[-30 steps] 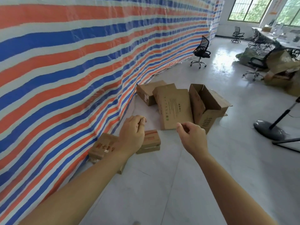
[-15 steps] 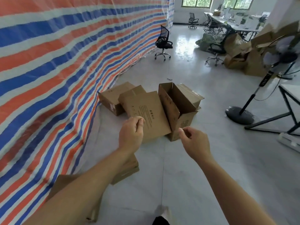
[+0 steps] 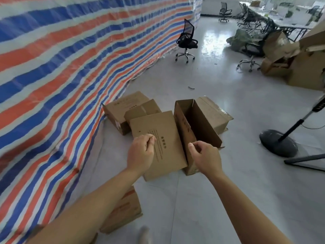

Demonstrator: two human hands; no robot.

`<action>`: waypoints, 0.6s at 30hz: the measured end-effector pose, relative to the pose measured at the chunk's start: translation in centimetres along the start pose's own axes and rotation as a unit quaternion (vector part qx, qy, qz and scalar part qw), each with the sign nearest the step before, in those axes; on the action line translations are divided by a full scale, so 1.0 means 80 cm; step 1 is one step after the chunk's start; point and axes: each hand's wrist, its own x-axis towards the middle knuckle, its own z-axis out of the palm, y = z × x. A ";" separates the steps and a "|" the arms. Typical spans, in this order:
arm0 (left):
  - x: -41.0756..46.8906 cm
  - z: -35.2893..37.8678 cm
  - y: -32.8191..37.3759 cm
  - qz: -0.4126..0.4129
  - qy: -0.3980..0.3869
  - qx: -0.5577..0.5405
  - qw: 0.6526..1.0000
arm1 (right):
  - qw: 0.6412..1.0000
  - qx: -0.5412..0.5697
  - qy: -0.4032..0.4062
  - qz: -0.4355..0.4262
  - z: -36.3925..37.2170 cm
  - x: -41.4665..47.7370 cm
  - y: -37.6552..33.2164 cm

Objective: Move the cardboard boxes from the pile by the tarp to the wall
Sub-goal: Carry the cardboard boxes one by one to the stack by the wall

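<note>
One wide head-worn camera looks forward and down, close over the fingers (image 3: 150, 139); the boxes (image 3: 163, 124) sit just beyond them, tarp (image 3: 52, 67) to their left.

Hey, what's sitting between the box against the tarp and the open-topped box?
Head view: two closed boxes, a small box and, nearer, a larger printed box.

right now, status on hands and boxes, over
Left hand, right hand curled, no grip. Printed box on floor ahead, open box at its right. Small box close by, lower left.
</note>
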 end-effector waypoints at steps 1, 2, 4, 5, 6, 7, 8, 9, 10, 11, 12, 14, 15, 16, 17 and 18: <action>0.026 0.015 -0.006 -0.004 0.002 0.000 1.000 | 1.000 -0.007 -0.009 -0.003 0.006 0.031 0.005; 0.042 0.022 -0.009 -0.006 0.003 0.001 1.000 | 1.000 -0.007 -0.014 -0.008 0.010 0.051 0.008; 0.095 0.053 -0.020 -0.010 0.009 -0.001 1.000 | 1.000 -0.008 -0.020 0.001 0.021 0.108 0.021; 0.120 0.067 -0.023 -0.013 0.010 -0.001 1.000 | 1.000 -0.015 -0.024 0.008 0.026 0.134 0.028; 0.143 0.080 -0.025 -0.021 0.008 0.000 1.000 | 0.999 -0.022 -0.027 0.014 0.029 0.158 0.036; 0.173 0.100 -0.029 -0.029 0.002 -0.004 1.000 | 0.999 -0.029 -0.030 0.023 0.032 0.189 0.046; 0.197 0.116 -0.030 -0.034 -0.003 -0.008 0.999 | 0.998 -0.037 -0.034 0.026 0.032 0.213 0.055; 0.216 0.130 -0.031 -0.036 -0.010 -0.008 0.999 | 0.998 -0.046 -0.039 0.031 0.030 0.233 0.062; 0.242 0.151 -0.031 -0.040 -0.020 -0.001 0.999 | 0.997 -0.054 -0.039 0.038 0.028 0.260 0.072; 0.263 0.168 -0.027 -0.042 -0.035 0.008 0.998 | 0.997 -0.056 -0.038 0.044 0.024 0.283 0.081; 0.289 0.197 -0.023 -0.048 -0.054 0.016 0.997 | 0.996 -0.053 -0.030 0.059 0.020 0.312 0.100; 0.317 0.225 -0.015 -0.056 -0.074 0.013 0.996 | 0.996 -0.037 -0.017 0.077 0.014 0.340 0.122; 0.333 0.253 -0.012 -0.062 -0.093 0.010 0.994 | 0.995 -0.027 -0.014 0.097 0.011 0.357 0.144; 0.343 0.274 -0.010 -0.064 -0.105 0.013 0.992 | 0.993 -0.024 -0.014 0.111 0.011 0.369 0.162; 0.356 0.308 -0.009 -0.072 -0.118 0.016 0.990 | 0.992 -0.019 -0.019 0.127 0.009 0.387 0.189; 0.366 0.337 -0.012 -0.084 -0.128 0.022 0.988 | 0.989 -0.015 -0.026 0.143 0.012 0.402 0.215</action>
